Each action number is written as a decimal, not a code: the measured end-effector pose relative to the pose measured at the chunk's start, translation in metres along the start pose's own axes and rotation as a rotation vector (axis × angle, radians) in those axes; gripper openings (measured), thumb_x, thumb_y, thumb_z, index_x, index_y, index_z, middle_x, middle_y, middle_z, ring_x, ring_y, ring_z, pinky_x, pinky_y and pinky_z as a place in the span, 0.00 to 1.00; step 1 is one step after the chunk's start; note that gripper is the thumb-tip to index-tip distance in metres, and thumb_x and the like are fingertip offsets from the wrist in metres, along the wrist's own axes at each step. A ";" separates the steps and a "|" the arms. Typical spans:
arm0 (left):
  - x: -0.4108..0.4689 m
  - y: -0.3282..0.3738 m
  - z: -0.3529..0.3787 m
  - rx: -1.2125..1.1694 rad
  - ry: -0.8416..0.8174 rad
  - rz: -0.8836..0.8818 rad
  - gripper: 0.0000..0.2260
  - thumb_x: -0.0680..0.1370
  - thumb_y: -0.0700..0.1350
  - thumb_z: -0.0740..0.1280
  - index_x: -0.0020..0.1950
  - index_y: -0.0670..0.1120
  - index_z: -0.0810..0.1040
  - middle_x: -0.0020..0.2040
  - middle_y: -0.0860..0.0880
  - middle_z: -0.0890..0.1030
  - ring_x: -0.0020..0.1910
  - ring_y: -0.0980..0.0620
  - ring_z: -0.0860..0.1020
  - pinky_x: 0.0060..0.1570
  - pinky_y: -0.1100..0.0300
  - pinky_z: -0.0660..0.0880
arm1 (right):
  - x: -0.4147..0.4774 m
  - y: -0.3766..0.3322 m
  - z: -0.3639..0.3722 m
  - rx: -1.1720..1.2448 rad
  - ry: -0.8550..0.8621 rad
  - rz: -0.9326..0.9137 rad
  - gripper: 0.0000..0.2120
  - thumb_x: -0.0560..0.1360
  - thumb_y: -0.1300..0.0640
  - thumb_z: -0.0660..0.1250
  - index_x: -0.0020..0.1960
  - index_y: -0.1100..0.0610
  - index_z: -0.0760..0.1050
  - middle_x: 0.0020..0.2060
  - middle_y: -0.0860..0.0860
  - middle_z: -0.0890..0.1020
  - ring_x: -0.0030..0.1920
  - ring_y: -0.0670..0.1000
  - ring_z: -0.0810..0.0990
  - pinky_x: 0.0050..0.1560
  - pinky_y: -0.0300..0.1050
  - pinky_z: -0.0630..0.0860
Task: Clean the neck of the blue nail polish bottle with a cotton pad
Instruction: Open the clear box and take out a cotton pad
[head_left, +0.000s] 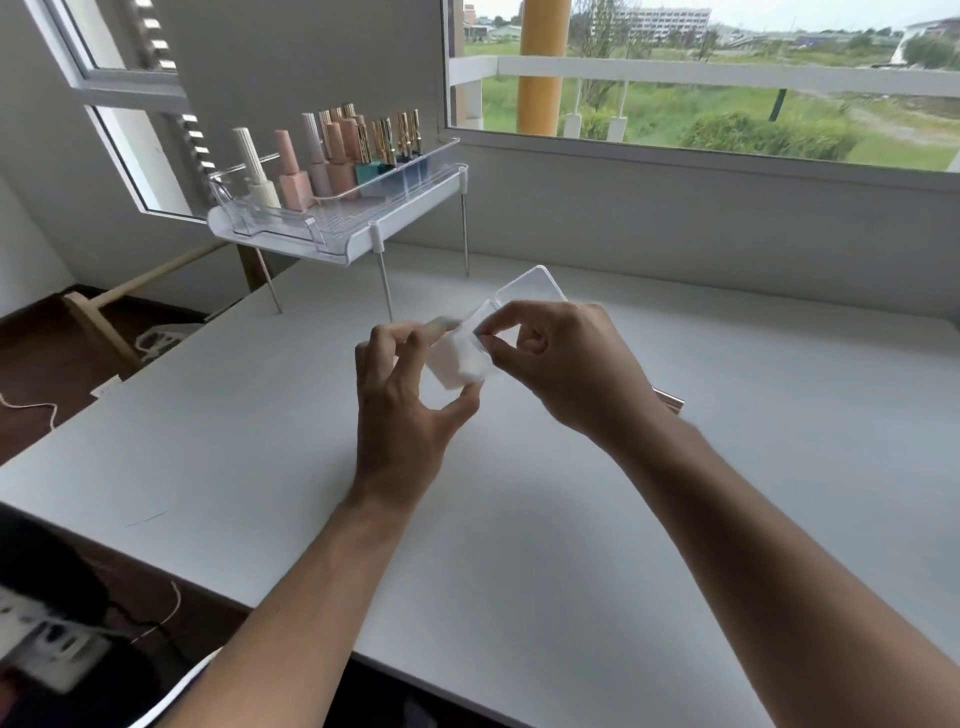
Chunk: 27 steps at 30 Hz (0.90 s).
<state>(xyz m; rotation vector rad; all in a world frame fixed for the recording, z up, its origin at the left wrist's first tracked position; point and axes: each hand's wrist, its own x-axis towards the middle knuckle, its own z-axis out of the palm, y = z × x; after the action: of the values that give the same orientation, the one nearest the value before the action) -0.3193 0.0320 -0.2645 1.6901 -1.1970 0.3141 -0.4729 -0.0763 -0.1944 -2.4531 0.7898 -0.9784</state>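
The right hand's (561, 364) thumb and forefinger are pinched narrow on the top cotton pad (464, 358), at its upper edge. The left hand (402, 395) cups the clear box (457, 345) that holds the white pads, thumb beneath, fingers curled around the far side. The box's lid (535, 286) stands hinged open just behind the right knuckles. To do this well, I'd say peel slowly so only one pad comes away, and keep the box steady and level so the rest stay in.

Both hands hover over the white table (519, 519), near its middle. I count two hands, one box and one stack of pads, too blurred to number. Far off to the left, a raised clear rack (337, 218) carries roughly a dozen polish bottles; I cannot count them exactly. The blue nail polish bottle (413, 163) appears to stand at the rack's right end, well apart from the hands, cap on.
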 end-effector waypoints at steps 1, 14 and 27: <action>0.000 -0.001 0.000 -0.002 -0.002 -0.003 0.28 0.76 0.46 0.83 0.75 0.52 0.82 0.64 0.47 0.77 0.63 0.47 0.73 0.61 0.64 0.72 | 0.002 0.001 0.003 0.000 0.004 -0.009 0.04 0.81 0.47 0.76 0.51 0.44 0.89 0.26 0.35 0.75 0.29 0.45 0.73 0.34 0.47 0.70; 0.002 -0.003 -0.002 -0.062 -0.013 0.013 0.27 0.78 0.48 0.82 0.76 0.52 0.82 0.63 0.48 0.80 0.62 0.46 0.74 0.59 0.78 0.67 | 0.017 0.003 0.003 -0.090 0.044 -0.177 0.03 0.80 0.50 0.79 0.51 0.45 0.92 0.31 0.40 0.74 0.29 0.40 0.71 0.34 0.45 0.65; 0.001 -0.006 0.002 -0.080 -0.038 -0.001 0.28 0.77 0.51 0.82 0.76 0.50 0.82 0.59 0.49 0.79 0.58 0.46 0.76 0.53 0.62 0.74 | 0.017 0.007 -0.002 -0.145 0.036 -0.223 0.03 0.80 0.52 0.78 0.50 0.49 0.91 0.32 0.45 0.76 0.31 0.51 0.73 0.33 0.53 0.77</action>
<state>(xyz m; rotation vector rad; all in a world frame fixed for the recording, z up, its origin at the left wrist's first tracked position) -0.3151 0.0297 -0.2681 1.6337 -1.2204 0.2311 -0.4668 -0.0928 -0.1884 -2.7012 0.6285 -1.0802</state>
